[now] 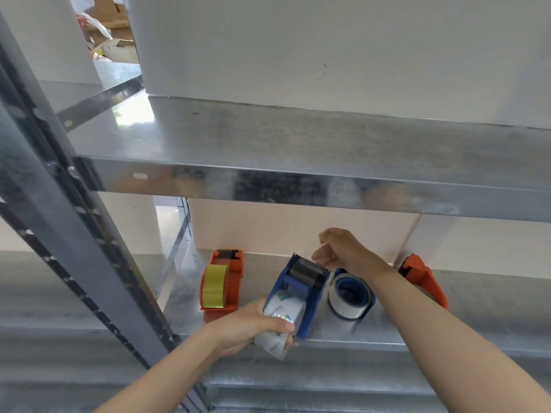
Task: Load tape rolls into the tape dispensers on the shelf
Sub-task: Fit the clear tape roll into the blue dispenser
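Here, left hand [247, 326] gripping printed tape roll [281, 320] at blue dispenser's [301, 293] near end, right hand [337, 248] pinching past its far serrated blade.

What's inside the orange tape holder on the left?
A yellow tape roll sits inside the orange dispenser, standing on its edge. The roll hides the hub under it.

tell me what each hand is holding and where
Left hand grips the printed tape roll around its near end, at the blue dispenser. Right hand: cannot tell.
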